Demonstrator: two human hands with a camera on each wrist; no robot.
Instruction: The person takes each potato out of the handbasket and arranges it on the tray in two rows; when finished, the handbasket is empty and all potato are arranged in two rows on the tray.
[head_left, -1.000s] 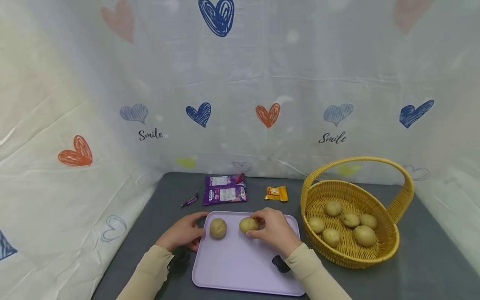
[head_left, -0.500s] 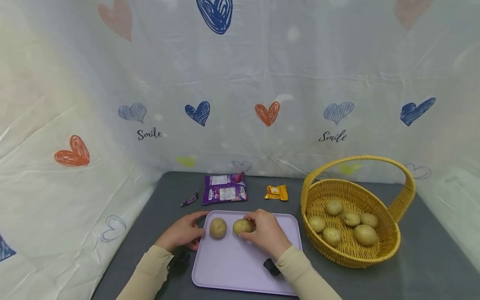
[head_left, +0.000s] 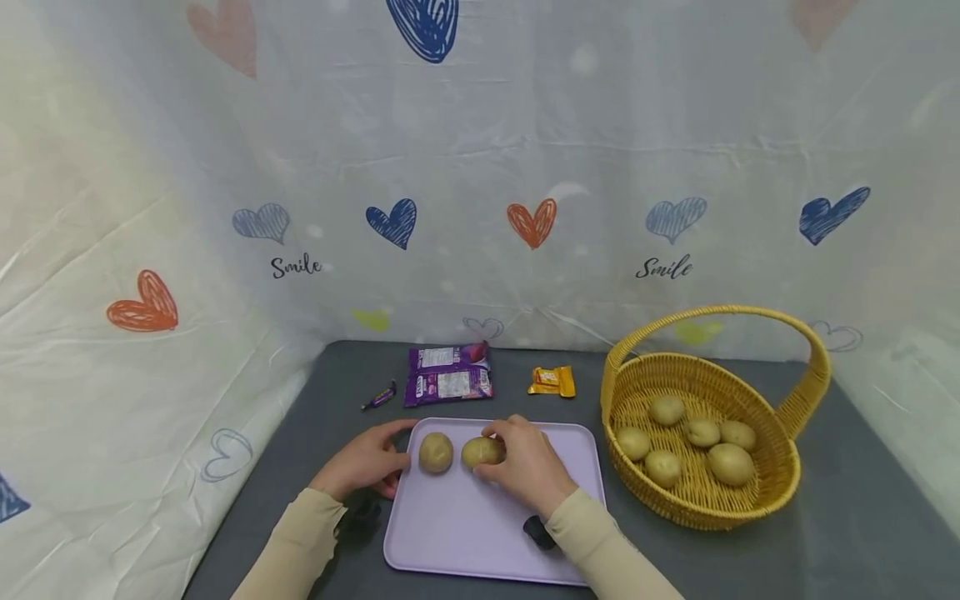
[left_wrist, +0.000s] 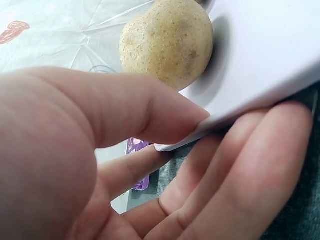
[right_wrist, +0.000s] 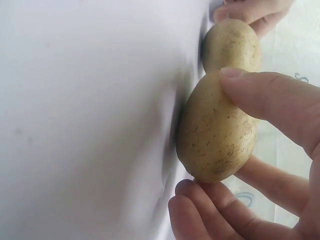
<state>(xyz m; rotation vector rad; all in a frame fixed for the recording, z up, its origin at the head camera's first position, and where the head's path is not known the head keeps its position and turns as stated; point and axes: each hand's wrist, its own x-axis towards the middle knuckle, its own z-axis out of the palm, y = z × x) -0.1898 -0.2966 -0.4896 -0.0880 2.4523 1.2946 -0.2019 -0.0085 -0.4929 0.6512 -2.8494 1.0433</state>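
Observation:
A lilac tray (head_left: 457, 529) lies on the dark table. My left hand (head_left: 363, 461) grips its left edge near the far corner; in the left wrist view the thumb is over the rim and fingers lie beneath. One potato (head_left: 436, 452) sits on the tray just beside that thumb. To its right, my right hand (head_left: 529, 467) holds a second potato (head_left: 478, 452) between thumb and fingers. The right wrist view shows this held potato (right_wrist: 215, 132) right at the tray surface, with the other potato (right_wrist: 231, 46) behind it.
Right of the tray stands a yellow wicker basket (head_left: 703, 523) with a tall handle and several potatoes inside. Behind the tray lie purple snack packets (head_left: 448, 385), a small purple candy (head_left: 379, 395) and an orange packet (head_left: 551, 382). A patterned curtain (head_left: 465, 275) hangs behind.
My right hand has moved left over the tray with its potato, bringing it closer to the other one. My left hand stays at the tray's edge.

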